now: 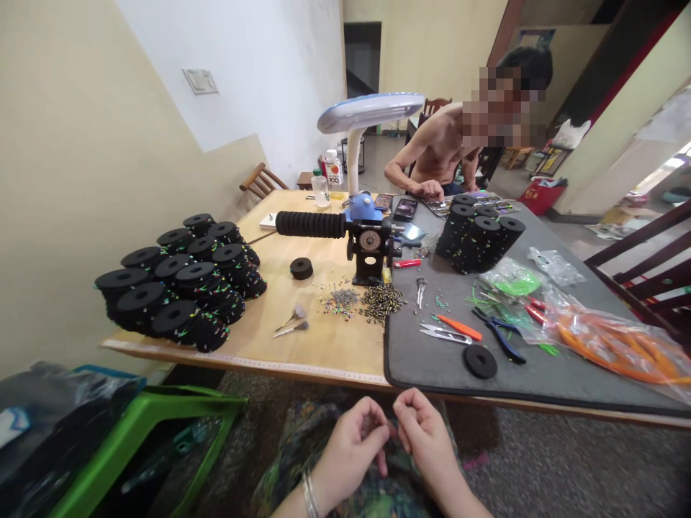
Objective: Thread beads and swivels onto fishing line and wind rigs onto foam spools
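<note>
My left hand (pixel 353 442) is over my lap, just below the table's front edge, with its fingers curled and thumb bent toward the fingertips. Beside it my right hand (pixel 424 435) has thumb and forefinger pinched together. Anything between the fingers is too small to make out. On the table beyond are a black foam ring (pixel 480 361), thread snips (pixel 445 334), an orange-handled tool (pixel 458 327) and dark blue pliers (pixel 499 336). Piles of dark metal bits (pixel 381 303) and small coloured beads (pixel 340 306) lie at the centre, near two small brushes (pixel 294 327).
Stacks of black foam spools (pixel 178 277) stand at left, more spools (pixel 478 234) at right. A black clamp device (pixel 370 248) holds a foam roll, beneath a lamp (pixel 370 111). Bagged orange tubing (pixel 620 342) lies right. A green stool (pixel 134 439) stands lower left. Another person (pixel 437 151) sits opposite.
</note>
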Available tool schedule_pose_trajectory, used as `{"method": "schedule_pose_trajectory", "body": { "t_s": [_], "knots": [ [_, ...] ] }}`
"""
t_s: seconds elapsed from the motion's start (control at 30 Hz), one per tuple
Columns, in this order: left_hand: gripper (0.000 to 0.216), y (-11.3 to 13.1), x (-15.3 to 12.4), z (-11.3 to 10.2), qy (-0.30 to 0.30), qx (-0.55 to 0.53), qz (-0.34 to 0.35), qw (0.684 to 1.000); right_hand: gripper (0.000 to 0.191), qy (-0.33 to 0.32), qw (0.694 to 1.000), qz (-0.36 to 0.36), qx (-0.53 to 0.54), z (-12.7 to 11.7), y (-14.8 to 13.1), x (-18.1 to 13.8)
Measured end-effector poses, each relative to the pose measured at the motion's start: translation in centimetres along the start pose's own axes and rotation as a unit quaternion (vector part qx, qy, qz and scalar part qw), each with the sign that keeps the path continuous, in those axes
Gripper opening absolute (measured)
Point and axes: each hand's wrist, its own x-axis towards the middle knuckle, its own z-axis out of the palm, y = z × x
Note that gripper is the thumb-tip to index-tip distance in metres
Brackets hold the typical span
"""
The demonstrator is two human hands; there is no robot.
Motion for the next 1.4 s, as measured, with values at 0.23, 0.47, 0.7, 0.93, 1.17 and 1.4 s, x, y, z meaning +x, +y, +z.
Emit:
{"method": "schedule_pose_trajectory", "body": {
  "t_s": [0.23, 0.47, 0.7, 0.93, 1.17, 1.4],
  "knots": [
    [0.021, 1.3, 0.0, 0.0, 0.019, -0.040, -0.041, 0.998, 0.041, 0.008, 0.999, -0.021, -0.025, -0.2, 0.3, -0.3],
    [0.023, 1.0, 0.2, 0.0, -0.019, -0.089, -0.063, 0.994, 0.038, 0.009, 0.997, -0.035, -0.067, -0.3, -0.2, -0.4],
    [0.012, 1.3, 0.3, 0.0, 0.010, -0.118, -0.087, 0.989, 0.034, 0.023, 0.994, -0.051, -0.092, -0.3, 0.1, -0.2],
    [0.007, 1.0, 0.5, -0.1, 0.048, -0.051, -0.010, 0.997, 0.033, 0.010, 0.995, -0.051, -0.080, -0.1, 0.4, -0.1],
    [0.008, 1.4, 0.5, -0.1, 0.080, 0.056, 0.056, 0.994, 0.032, -0.024, 0.998, -0.045, -0.044, 0.2, 0.9, -0.1],
    [0.010, 1.0, 0.5, -0.4, 0.089, 0.060, 0.069, 0.992, 0.030, -0.053, 0.998, -0.029, -0.014, -0.1, 0.3, 0.0]
  ]
}}
